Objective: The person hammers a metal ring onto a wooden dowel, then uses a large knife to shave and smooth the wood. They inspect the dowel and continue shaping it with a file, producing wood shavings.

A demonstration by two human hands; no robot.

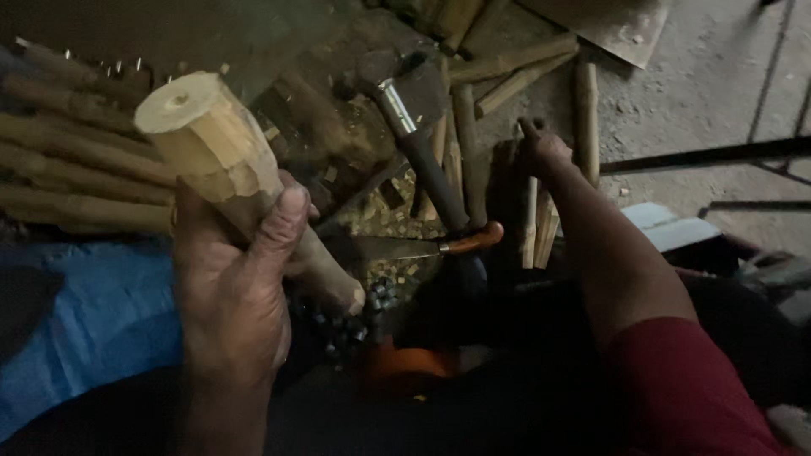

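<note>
My left hand (232, 279) is closed around a short pale wooden peg (221, 150), carved round, held up close to the camera with its cut end tilted up and left. My right hand (545, 152) reaches forward to several wooden sticks (532, 219) lying on the ground; its fingers rest on them, and whether they grip one cannot be seen. Between the hands lie a hatchet (414, 110) with a dark handle and a knife (414, 247) with a brown handle.
A stack of long wooden sticks (76, 169) lies at the left. More sticks (515, 72) are scattered at the top. Wood chips (384, 215) cover the ground. Blue cloth (84, 321) is at the lower left, a metal rod (701, 156) at the right.
</note>
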